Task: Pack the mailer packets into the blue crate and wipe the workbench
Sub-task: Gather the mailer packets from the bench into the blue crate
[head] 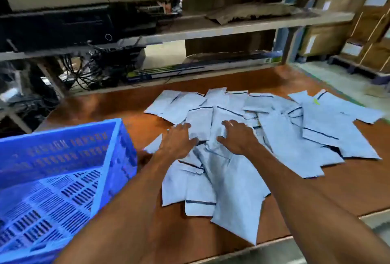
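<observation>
Head view, the only one. Mailer packets (274, 128), pale grey-blue with dark seal strips, lie in a loose overlapping heap across the middle and right of the brown bench (109, 107). None are stacked square, and some reach near the front edge.

The left hand (177, 139) lies flat on the heap's left edge with fingers stretched forward. Its grip is slack, pressing and holding nothing. The right hand (236, 137) is just beside it, on the middle of the heap, palm down with fingers spread and slightly arched. Its grip is also unclosed, with no packet pinched. The two hands are near each other but apart, with a few packets between them. Judgement: they are placed this way to rake or bunch a batch together before lifting, since loose slippery mailers are easier to gather than to pick up singly.

The blue crate (109, 154) sits at the near left, with its slotted wall just beside the left forearm. It looks tilted toward the camera, though lens bend may account for that. Its perforated floor is visible, and there are no packets in the part shown. I cannot tell whether it stands on the bench or beside it. Judgement: it is kept close so the carry is short.

Packing has hardly begun and wiping is not started. No cloth is in view.

Behind the bench, a shelf (211, 27) holds dark gear, with tangled cables (84, 69) below it and cardboard boxes (322, 37) to the right.
</observation>
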Motion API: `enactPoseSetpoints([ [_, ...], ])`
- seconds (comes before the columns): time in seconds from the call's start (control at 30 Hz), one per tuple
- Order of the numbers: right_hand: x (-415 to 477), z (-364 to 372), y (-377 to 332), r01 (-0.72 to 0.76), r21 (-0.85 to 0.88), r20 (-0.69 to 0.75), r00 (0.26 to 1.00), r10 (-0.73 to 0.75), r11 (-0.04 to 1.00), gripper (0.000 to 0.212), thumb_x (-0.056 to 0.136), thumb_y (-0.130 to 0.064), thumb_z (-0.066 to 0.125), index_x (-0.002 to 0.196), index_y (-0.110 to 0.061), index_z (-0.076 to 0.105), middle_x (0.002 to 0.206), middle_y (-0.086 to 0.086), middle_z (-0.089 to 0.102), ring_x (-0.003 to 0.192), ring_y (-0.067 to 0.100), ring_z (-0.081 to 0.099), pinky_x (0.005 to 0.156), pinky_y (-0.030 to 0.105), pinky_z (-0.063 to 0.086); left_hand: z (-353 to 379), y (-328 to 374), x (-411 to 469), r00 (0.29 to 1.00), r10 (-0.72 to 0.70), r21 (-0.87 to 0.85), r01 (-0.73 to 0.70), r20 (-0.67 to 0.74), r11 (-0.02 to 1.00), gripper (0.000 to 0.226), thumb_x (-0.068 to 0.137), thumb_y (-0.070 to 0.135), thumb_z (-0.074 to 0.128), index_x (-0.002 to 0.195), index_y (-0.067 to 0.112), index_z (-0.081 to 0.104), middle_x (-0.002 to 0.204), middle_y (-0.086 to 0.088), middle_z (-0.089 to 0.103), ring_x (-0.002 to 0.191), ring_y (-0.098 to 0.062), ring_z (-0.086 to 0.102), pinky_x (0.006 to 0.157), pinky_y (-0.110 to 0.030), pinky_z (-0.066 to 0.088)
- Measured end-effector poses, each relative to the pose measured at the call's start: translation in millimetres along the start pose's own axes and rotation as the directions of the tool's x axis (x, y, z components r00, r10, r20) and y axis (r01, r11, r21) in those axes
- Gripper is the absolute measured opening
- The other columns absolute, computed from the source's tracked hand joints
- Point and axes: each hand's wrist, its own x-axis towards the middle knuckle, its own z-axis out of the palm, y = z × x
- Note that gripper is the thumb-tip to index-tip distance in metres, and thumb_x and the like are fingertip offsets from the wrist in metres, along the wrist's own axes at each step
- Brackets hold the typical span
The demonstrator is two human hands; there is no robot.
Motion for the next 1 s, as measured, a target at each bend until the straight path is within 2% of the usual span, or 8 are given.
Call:
enactPoseSetpoints([
  [0.13,33,22,9,-0.158,0.049,0.088,0.984,0.153,0.986,0.084,0.087,-0.078,0.027,0.154,-0.028,0.012,0.161,0.014,0.013,0.144,0.042,0.018,0.116,0.055,0.015,30,6,55,0.995,-0.085,-0.189,0.093,0.051,0.977,0.065,0.092,0.056,0.053,0.144,0.018,0.04,0.147,-0.01,0.045,0.133,-0.032,0.044,0.109,-0.047,0.036],
  [0.27,53,44,11,-0.164,0.059,0.124,0.98,0.156,0.985,0.091,0.083,-0.084,0.022,0.155,-0.033,0.002,0.163,0.017,0.001,0.146,0.046,0.008,0.117,0.058,0.004,56,6,97,0.979,-0.12,-0.147,0.145,0.164,0.979,0.077,0.092,0.066,0.044,0.153,0.023,0.025,0.16,-0.007,0.025,0.145,-0.032,0.027,0.117,-0.051,0.022],
  [0.47,63,53,8,-0.103,0.076,0.188,0.978,0.087,0.992,0.068,0.1,-0.051,0.029,0.156,-0.029,-0.003,0.162,0.017,-0.008,0.145,0.051,-0.004,0.118,0.056,0.0,79,3,104,0.989,-0.036,0.147,0.014,0.146,0.989,0.07,0.1,0.046,0.041,0.157,0.02,0.009,0.162,-0.014,0.011,0.144,-0.041,0.022,0.117,-0.051,0.021],
  [0.63,67,47,6,0.003,0.041,0.154,0.988,-0.009,0.999,0.061,0.094,-0.033,0.019,0.151,-0.011,0.028,0.162,0.012,0.011,0.146,0.044,0.009,0.114,0.064,0.013,59,5,93,0.989,-0.033,0.326,-0.015,0.142,0.945,0.08,0.092,0.028,0.061,0.155,0.012,0.015,0.163,-0.012,0.007,0.141,-0.045,0.024,0.113,-0.053,0.027],
  [0.7,64,35,2,-0.009,-0.017,0.096,0.995,0.011,1.0,0.063,0.093,-0.034,0.02,0.151,-0.009,0.025,0.16,0.012,0.016,0.145,0.046,0.013,0.114,0.063,0.014,37,1,91,0.993,-0.025,0.331,-0.015,0.118,0.944,0.075,0.092,0.024,0.061,0.154,0.011,0.02,0.163,-0.012,0.011,0.139,-0.045,0.027,0.111,-0.053,0.03],
  [0.8,52,4,-17,0.056,-0.084,-0.123,0.99,-0.066,0.995,0.061,0.098,-0.024,0.041,0.152,-0.005,0.02,0.158,0.019,0.022,0.143,0.048,0.017,0.116,0.06,0.014,-15,-4,75,1.0,-0.023,0.276,0.022,-0.002,0.961,0.06,0.101,0.024,0.044,0.153,0.012,0.018,0.162,-0.01,0.016,0.134,-0.044,0.034,0.108,-0.052,0.033],
  [0.93,56,-40,-61,0.092,-0.028,-0.282,0.955,-0.096,0.995,0.059,0.1,-0.032,0.01,0.151,-0.006,0.02,0.159,0.019,0.021,0.144,0.05,0.014,0.116,0.062,0.011,-102,-23,35,0.974,0.073,0.298,-0.005,-0.216,0.954,0.05,0.1,0.021,0.035,0.148,0.009,0.028,0.157,-0.01,0.024,0.118,-0.045,0.044,0.093,-0.052,0.041],
  [1.0,50,-63,-102,0.146,0.055,-0.344,0.932,-0.118,0.988,0.058,0.101,-0.033,0.009,0.152,-0.008,0.02,0.16,0.016,0.02,0.144,0.05,0.009,0.117,0.06,0.009,-144,-41,1,0.945,0.166,0.403,-0.04,-0.283,0.914,0.052,0.096,0.026,0.017,0.139,0.004,0.036,0.154,-0.014,0.027,0.116,-0.046,0.046,0.088,-0.053,0.04],
])
